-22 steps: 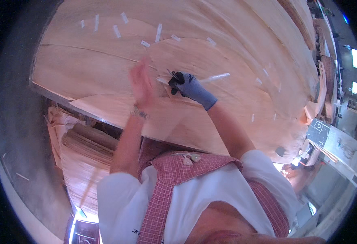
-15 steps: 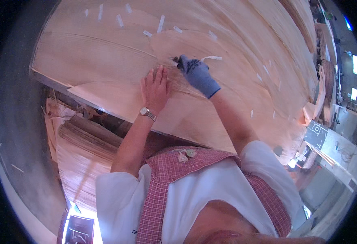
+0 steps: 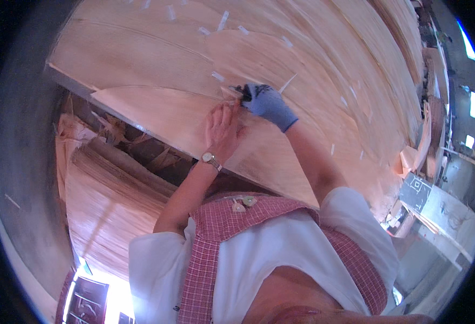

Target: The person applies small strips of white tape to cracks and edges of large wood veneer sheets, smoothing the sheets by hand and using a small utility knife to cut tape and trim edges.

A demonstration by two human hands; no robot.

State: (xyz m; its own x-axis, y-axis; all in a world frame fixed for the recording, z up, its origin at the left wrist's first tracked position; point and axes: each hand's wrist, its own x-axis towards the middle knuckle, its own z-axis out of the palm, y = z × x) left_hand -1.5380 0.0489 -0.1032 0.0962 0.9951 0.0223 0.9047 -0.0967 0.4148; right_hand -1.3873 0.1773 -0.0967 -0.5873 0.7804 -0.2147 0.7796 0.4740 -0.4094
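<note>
whatever the gloved right hand [image 3: 267,102] grips too dark and tiny to tell, veneer sheet [image 3: 156,59] cut off up top, far-right clutter blurry

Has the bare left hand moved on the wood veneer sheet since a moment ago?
Yes. The bare left hand was raised upright; it now lies flat on the pale wood veneer sheet, beside the blue-gloved right hand.

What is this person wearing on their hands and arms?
The left hand is bare, with a small round wristwatch on a thin band. The right hand wears a blue glove with dark fingertips. Both forearms are bare below short white sleeves.
</note>
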